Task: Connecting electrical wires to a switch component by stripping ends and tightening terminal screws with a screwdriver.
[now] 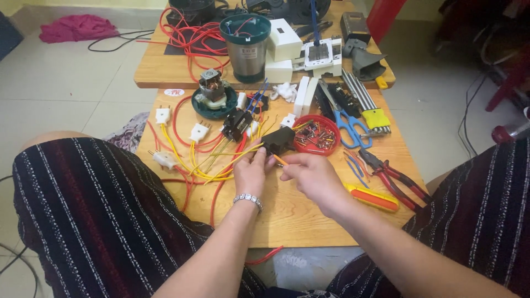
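Black plastic, small and boxy: a switch block [277, 140] is held just above the wooden tabletop [298, 212], near its middle, beside a red dish of small parts [316, 134]. The left hand [249, 172] is closed on the block's lower edge, thumb and fingertips pinching it. The right hand [312, 174] is pinched on a thin orange-tipped tool or wire end [280, 160], pointed at the block's underside; which of the two it is cannot be told.

Yellow wires [207, 163] and red wires [218, 190] run from the block leftward to white plugs [198, 132].

Handling, as judged: the block is taken to be light and rigid, with a smooth shell that may slip under a loose pinch. A hold across its two flat sides is thought best, kept clear of the terminals. The wires are judged springy and likely to tug the block sideways; their joints are probably the weak point, so the wires should not be used as a handle.

Nearby, untouched: blue scissors [349, 128], red-handled pliers [398, 185], a yellow and orange screwdriver [372, 198].
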